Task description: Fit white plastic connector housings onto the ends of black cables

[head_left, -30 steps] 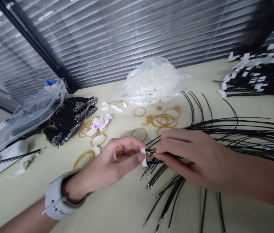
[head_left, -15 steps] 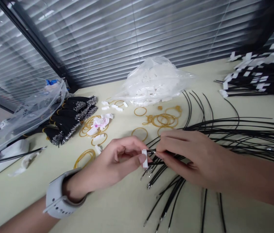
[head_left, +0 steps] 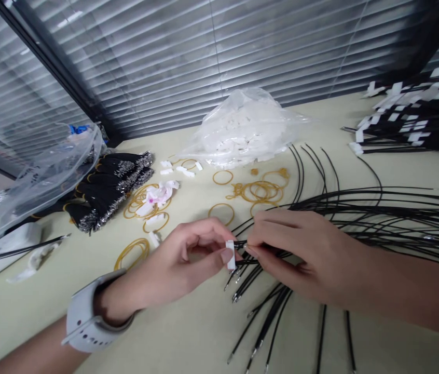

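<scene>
Between thumb and fingers, my left hand point(head_left: 194, 259) pinches a small white plastic connector housing point(head_left: 230, 255). Black wires enter the housing from its right side. Just to the right, my right hand point(head_left: 301, 249) grips a thin black wire close to its metal tip point(head_left: 246, 247); the tip is apart from the housing. Under and around my right hand spreads a loose fan of black wires point(head_left: 391, 213), several with crimped metal ends point(head_left: 258, 345) pointing toward the lower left. My right fingers cover part of the wire they hold.
A clear plastic bag of white housings point(head_left: 243, 127) lies at the back. Yellow rubber bands point(head_left: 260, 192) are scattered across the table. Bundled black wires with metal ends point(head_left: 110, 192) lie at left, and wires with white connectors point(head_left: 417, 114) are piled at right.
Both hands keep nearly the same pose. The held wire's metal tip now shows slightly clear of the housing at my right fingertips. The whole view has shifted a little.
</scene>
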The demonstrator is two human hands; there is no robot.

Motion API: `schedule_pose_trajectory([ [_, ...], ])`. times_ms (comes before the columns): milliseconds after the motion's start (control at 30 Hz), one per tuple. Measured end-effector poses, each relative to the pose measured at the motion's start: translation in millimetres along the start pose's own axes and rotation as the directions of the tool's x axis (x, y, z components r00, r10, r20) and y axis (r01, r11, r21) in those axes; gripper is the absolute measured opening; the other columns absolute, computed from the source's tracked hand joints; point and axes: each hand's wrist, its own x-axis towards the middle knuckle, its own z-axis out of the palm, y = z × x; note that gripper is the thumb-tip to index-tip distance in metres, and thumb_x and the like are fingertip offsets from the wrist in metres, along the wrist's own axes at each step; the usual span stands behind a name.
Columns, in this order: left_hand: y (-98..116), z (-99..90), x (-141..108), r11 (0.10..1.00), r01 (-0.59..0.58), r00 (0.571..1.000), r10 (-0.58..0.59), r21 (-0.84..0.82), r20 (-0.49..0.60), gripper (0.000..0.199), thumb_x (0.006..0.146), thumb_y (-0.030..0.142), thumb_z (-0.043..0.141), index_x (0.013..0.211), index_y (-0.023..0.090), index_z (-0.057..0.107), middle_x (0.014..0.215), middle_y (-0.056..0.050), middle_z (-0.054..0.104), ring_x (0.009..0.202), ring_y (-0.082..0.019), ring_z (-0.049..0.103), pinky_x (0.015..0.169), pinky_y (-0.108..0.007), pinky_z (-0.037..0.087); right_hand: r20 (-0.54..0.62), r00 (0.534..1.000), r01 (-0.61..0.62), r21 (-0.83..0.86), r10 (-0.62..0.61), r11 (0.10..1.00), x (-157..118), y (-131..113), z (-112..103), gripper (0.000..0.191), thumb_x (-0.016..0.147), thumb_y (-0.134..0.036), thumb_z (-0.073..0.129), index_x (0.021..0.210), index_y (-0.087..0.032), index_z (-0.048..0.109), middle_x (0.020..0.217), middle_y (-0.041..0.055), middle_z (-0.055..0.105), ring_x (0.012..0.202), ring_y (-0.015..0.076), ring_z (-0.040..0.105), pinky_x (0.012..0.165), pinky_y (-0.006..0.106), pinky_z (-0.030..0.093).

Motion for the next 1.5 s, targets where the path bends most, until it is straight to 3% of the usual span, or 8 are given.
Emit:
schedule_pose_trajectory([
  [367, -5.5, 2.3, 0.9, 0.996, -0.05, 0.999, 0.052, 0.074, -0.015, 0.017, 0.08, 0.03, 0.05, 0.082, 0.014, 0.054, 0.071, 0.0, 0.055, 0.065, -0.004, 0.049, 0.057, -0.014, 0.037, -0.031, 0.993, 0.114, -0.11, -0.118, 0.987, -1.3, -2.4, 4.7, 0.014, 0.084, -0.009, 0.04, 0.07, -0.012, 0.044, 0.069, 0.0, 0.043, 0.063, 0.006, 0.034, 0.058, 0.019, 0.029],
  [667, -2.2, -1.8, 6.0, 0.99, -0.097, 0.995, 0.095, -0.1, -0.021, 0.01, 0.081, 0.023, 0.05, 0.084, 0.014, 0.05, 0.07, 0.001, 0.055, 0.068, -0.004, 0.052, 0.064, -0.014, 0.04, -0.083, 0.995, -0.061, -0.005, 0.06, 0.998, -2.7, -0.9, 3.0, 0.004, 0.082, -0.014, 0.047, 0.083, -0.014, 0.051, 0.075, -0.0017, 0.047, 0.068, 0.0033, 0.042, 0.06, 0.014, 0.034],
  [800, -1.6, -1.7, 7.4, 0.986, -0.118, 0.993, 0.115, -0.121, -0.032, 0.01, 0.081, 0.023, 0.049, 0.085, 0.013, 0.049, 0.07, 0.002, 0.055, 0.067, -0.003, 0.052, 0.065, -0.014, 0.04, -0.156, 0.981, -0.116, 0.015, 0.117, 0.993, 0.4, -4.7, -1.8, 0.02, 0.074, -0.006, 0.048, 0.091, -0.013, 0.052, 0.082, 0.0004, 0.052, 0.074, 0.0053, 0.046, 0.065, 0.016, 0.038],
  [967, -1.3, -0.9, 7.8, 0.985, -0.116, 0.992, 0.107, -0.124, -0.072, 0.011, 0.081, 0.024, 0.049, 0.084, 0.013, 0.05, 0.068, 0.002, 0.055, 0.067, -0.003, 0.053, 0.065, -0.014, 0.041, -0.107, 0.971, -0.206, 0.095, 0.216, 0.974, 10.1, -14.9, -20.6, 0.018, 0.075, -0.007, 0.049, 0.081, -0.02, 0.061, 0.072, -0.0026, 0.052, 0.066, 0.0048, 0.047, 0.057, 0.016, 0.037],
  [1067, -2.1, 0.2, 7.6, 0.985, -0.115, 0.992, 0.106, -0.128, -0.075, 0.011, 0.081, 0.024, 0.05, 0.085, 0.014, 0.049, 0.069, 0.002, 0.055, 0.067, -0.004, 0.053, 0.067, -0.015, 0.042, -0.243, 0.937, -0.225, 0.13, 0.251, 0.966, 13.6, -19.0, -29.5, 0.019, 0.078, -0.011, 0.051, 0.084, -0.023, 0.064, 0.077, -0.0041, 0.056, 0.07, 0.0036, 0.051, 0.059, 0.014, 0.04],
  [1167, -3.1, 1.0, 7.1, 0.986, -0.12, 0.991, 0.112, -0.117, -0.076, 0.013, 0.081, 0.026, 0.05, 0.086, 0.014, 0.05, 0.07, 0.002, 0.054, 0.069, -0.004, 0.053, 0.068, -0.016, 0.042, -0.272, 0.938, -0.191, 0.109, 0.214, 0.976, 12.8, -19.2, -30.3, 0.02, 0.081, -0.015, 0.05, 0.089, -0.026, 0.065, 0.078, -0.0035, 0.054, 0.071, 0.0019, 0.05, 0.059, 0.012, 0.039],
  [1333, -2.1, 1.3, 6.8, 0.983, -0.14, 0.989, 0.134, -0.116, -0.057, 0.013, 0.081, 0.025, 0.049, 0.086, 0.013, 0.051, 0.07, 0.002, 0.053, 0.068, -0.003, 0.051, 0.067, -0.014, 0.041, -0.06, 0.997, -0.044, -0.011, 0.044, 0.999, 6.9, -15.8, -17.6, 0.038, 0.082, -0.004, 0.038, 0.107, -0.022, 0.059, 0.079, 0.0016, 0.043, 0.071, 0.0038, 0.044, 0.062, 0.013, 0.04],
  [1500, -0.8, 1.4, 6.4, 0.985, -0.128, 0.991, 0.122, -0.119, -0.055, 0.011, 0.081, 0.024, 0.049, 0.083, 0.013, 0.049, 0.072, 0.002, 0.053, 0.068, -0.003, 0.051, 0.068, -0.014, 0.041, -0.128, 0.992, -0.015, -0.09, 0.003, 0.996, 3.5, -11.8, -6.2, 0.034, 0.08, -0.002, 0.039, 0.108, -0.015, 0.054, 0.08, 0.0022, 0.049, 0.073, 0.0062, 0.046, 0.064, 0.017, 0.043],
])
